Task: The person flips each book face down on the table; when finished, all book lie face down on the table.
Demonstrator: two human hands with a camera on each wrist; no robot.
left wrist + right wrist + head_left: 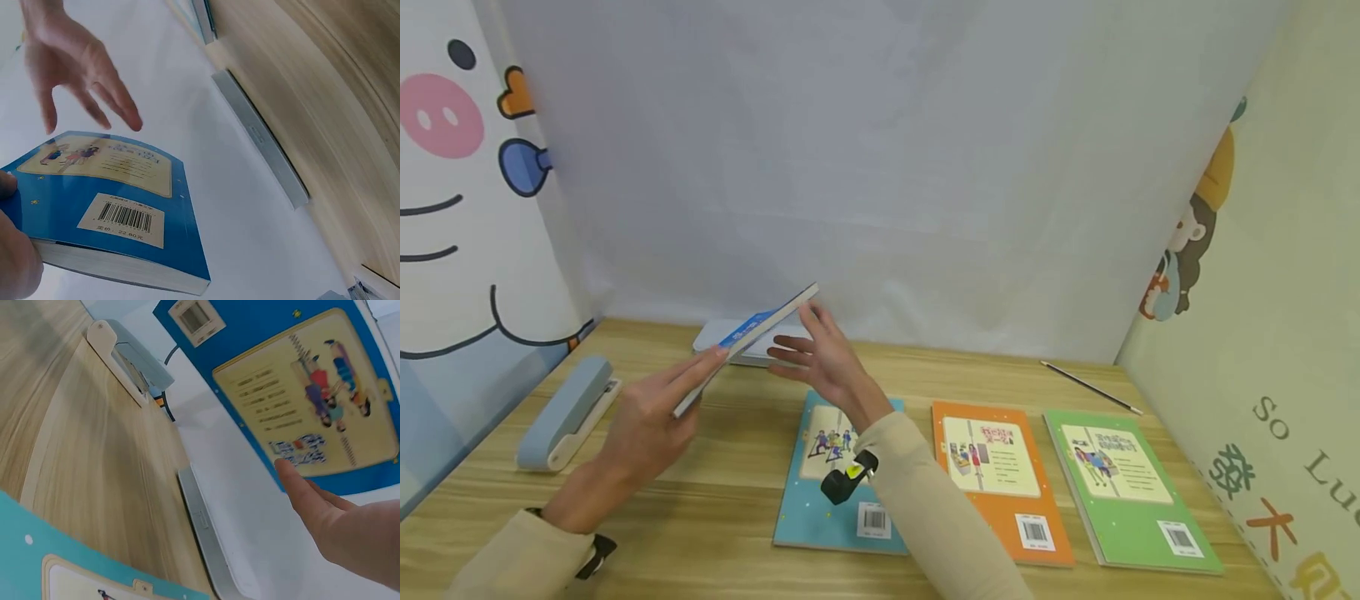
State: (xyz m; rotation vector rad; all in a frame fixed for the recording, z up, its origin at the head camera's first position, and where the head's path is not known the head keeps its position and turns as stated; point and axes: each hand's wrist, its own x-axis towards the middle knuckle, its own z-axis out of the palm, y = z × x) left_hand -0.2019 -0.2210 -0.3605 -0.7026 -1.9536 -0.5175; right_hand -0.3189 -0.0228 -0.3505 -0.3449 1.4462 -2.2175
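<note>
My left hand [647,417] grips a blue book [184,215] by one edge and holds it up, tilted, above the table. The back cover, with its barcode label and cream picture panel, shows in both wrist views. My right hand [831,358] is raised by the far end of the book, its fingers spread and fairly straight. Whether those fingertips touch the cover, I cannot tell. Beneath the right forearm lies a teal book [827,521], partly covered by the sleeve. To its right lie an orange book [988,500] and a green book [1138,492], back covers up.
A blue-grey stapler [565,417] stands at the table's left side. Against the back curtain lies a flat pale grey case [203,525], partly hidden by the raised book in the head view. A dark pencil [1090,387] lies at the back right. Printed walls flank the table [700,508].
</note>
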